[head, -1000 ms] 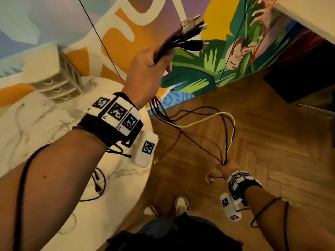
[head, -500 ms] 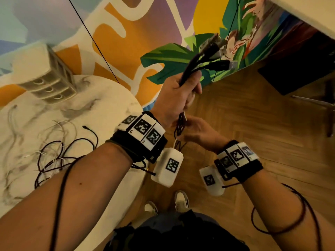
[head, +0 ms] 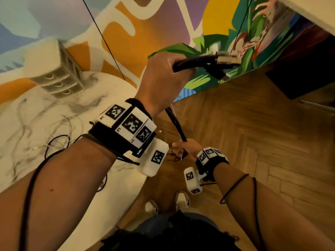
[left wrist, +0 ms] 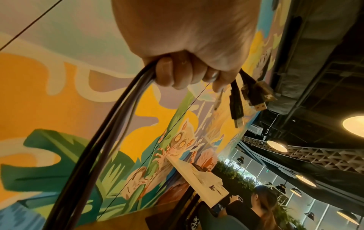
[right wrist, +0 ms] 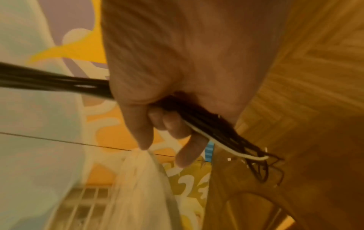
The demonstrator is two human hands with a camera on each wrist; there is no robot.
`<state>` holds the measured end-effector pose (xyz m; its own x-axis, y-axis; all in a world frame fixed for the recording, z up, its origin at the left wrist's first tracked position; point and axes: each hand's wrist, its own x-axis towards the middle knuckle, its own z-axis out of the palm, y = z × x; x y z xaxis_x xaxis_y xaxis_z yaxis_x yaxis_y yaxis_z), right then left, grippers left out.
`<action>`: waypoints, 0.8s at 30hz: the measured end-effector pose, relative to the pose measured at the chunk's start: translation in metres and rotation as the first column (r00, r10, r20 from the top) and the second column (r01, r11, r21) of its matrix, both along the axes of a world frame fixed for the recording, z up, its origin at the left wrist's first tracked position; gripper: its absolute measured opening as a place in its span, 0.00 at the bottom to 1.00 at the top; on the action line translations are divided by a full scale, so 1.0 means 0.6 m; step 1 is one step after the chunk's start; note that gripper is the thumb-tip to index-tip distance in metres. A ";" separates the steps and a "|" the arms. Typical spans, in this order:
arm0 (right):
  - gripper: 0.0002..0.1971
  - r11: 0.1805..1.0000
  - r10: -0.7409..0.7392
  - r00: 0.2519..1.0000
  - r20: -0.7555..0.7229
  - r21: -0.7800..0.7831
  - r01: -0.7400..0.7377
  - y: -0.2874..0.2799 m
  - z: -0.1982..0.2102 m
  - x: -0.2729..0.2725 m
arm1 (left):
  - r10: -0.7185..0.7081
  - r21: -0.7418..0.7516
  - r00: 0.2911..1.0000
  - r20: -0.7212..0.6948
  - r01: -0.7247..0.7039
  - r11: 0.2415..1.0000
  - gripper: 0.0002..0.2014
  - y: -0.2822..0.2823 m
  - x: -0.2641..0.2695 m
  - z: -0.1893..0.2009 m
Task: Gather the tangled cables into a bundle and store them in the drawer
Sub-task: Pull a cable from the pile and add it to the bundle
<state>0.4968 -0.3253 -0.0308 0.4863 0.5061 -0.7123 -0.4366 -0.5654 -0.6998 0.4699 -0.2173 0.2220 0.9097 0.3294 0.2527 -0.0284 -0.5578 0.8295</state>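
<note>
Now I see the cables stretched as one dark bundle between both hands, above the wood floor beside the table's right edge. My left hand grips the plug ends, raised high; my right hand grips the loose ends lower down. More cables lie on the marble table; a drawer unit stands at its far edge. I read no writing.

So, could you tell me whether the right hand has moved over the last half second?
Yes: the right hand has slid down the cable bundle, away from the left hand, toward the floor.
</note>
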 end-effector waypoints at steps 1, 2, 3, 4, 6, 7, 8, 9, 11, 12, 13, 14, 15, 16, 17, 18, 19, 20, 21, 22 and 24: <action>0.16 1.000 0.014 0.999 0.036 -0.027 -0.013 0.001 -0.004 -0.004 | 0.011 -0.006 1.000 0.027 -0.011 1.000 0.24 0.002 0.001 0.004; 0.16 0.999 0.004 0.995 0.101 -0.050 0.001 0.001 -0.004 -0.007 | 0.018 -0.014 0.998 0.056 -0.017 1.000 0.25 0.005 0.002 0.007; 0.16 0.997 -0.043 0.985 0.166 -0.058 0.054 -0.003 -0.003 -0.009 | 0.024 -0.018 0.997 0.077 -0.023 1.000 0.26 0.006 0.003 0.008; 0.16 0.992 -0.097 0.971 0.217 -0.062 0.113 -0.007 0.000 -0.008 | 0.027 -0.020 0.995 0.092 -0.026 0.999 0.26 0.006 0.004 0.008; 0.17 0.989 -0.113 0.957 0.269 -0.060 0.134 -0.019 0.001 -0.005 | 0.025 -0.018 0.995 0.098 -0.023 1.000 0.25 0.002 0.006 0.002; 0.18 0.993 -0.072 0.958 0.277 -0.075 0.096 -0.026 0.001 -0.004 | 0.019 -0.011 0.996 0.091 -0.018 1.000 0.24 0.000 0.006 -0.002; 0.17 0.994 -0.025 0.960 0.279 -0.099 0.055 -0.033 -0.001 -0.003 | 0.010 -0.003 0.996 0.084 -0.010 1.000 0.24 -0.003 0.006 -0.006; 0.17 0.992 0.016 0.960 0.280 -0.126 0.020 -0.042 -0.003 -0.001 | -0.001 -0.012 0.997 0.079 0.002 1.000 0.23 -0.005 0.007 -0.011; 0.15 0.985 0.089 0.949 0.302 -0.166 -0.039 -0.065 -0.003 0.001 | -0.022 -0.080 0.996 0.081 0.029 0.996 0.23 -0.012 0.008 -0.021; 0.13 0.982 0.132 0.938 0.321 -0.172 -0.079 -0.076 0.001 0.003 | -0.031 -0.137 0.996 0.079 0.041 0.990 0.22 -0.017 0.007 -0.026; 0.11 0.977 0.180 0.924 0.339 -0.167 -0.130 -0.087 0.010 0.004 | -0.044 -0.216 0.997 0.065 0.057 0.975 0.22 -0.023 0.008 -0.033; 0.09 0.975 0.213 0.908 0.360 -0.137 -0.175 -0.096 0.025 0.007 | -0.063 -0.302 0.997 0.044 0.074 0.951 0.21 -0.030 0.007 -0.041; 0.12 0.975 0.224 0.899 0.377 -0.087 -0.207 -0.102 0.045 0.009 | -0.083 -0.371 0.997 0.010 0.081 0.925 0.21 -0.037 0.006 -0.051; 0.14 0.979 0.185 0.907 0.380 0.012 -0.205 -0.105 0.072 0.014 | -0.110 -0.422 0.993 -0.029 0.088 0.903 0.19 -0.044 0.004 -0.061; 0.16 0.973 0.099 0.928 0.358 0.161 -0.166 -0.105 0.106 0.018 | -0.153 -0.458 0.986 -0.071 0.104 0.883 0.17 -0.050 0.001 -0.071; 0.17 0.940 -0.002 0.950 0.311 0.326 -0.104 -0.103 0.143 0.022 | -0.202 -0.489 0.974 -0.105 0.126 0.863 0.13 -0.056 -0.002 -0.078; 0.19 0.876 -0.084 0.966 0.244 0.480 -0.045 -0.101 0.179 0.028 | -0.247 -0.521 0.960 -0.134 0.144 0.841 0.09 -0.061 -0.005 -0.085; 0.23 0.799 -0.125 0.978 0.169 0.602 -0.002 -0.099 0.214 0.033 | -0.279 -0.554 0.948 -0.155 0.151 0.819 0.06 -0.065 -0.007 -0.091; 0.28 0.731 -0.122 0.987 0.103 0.682 0.019 -0.098 0.238 0.039 | -0.299 -0.585 0.940 -0.164 0.151 0.797 0.05 -0.068 -0.011 -0.094; 0.32 0.687 -0.089 0.994 0.070 0.727 0.010 -0.095 0.259 0.042 | -0.310 -0.615 0.937 -0.163 0.149 0.774 0.06 -0.070 -0.013 -0.096; 0.36 0.663 -0.007 0.999 0.042 0.748 -0.027 -0.086 0.274 0.044 | -0.318 -0.594 0.934 -0.162 0.165 0.787 0.07 -0.069 -0.020 -0.098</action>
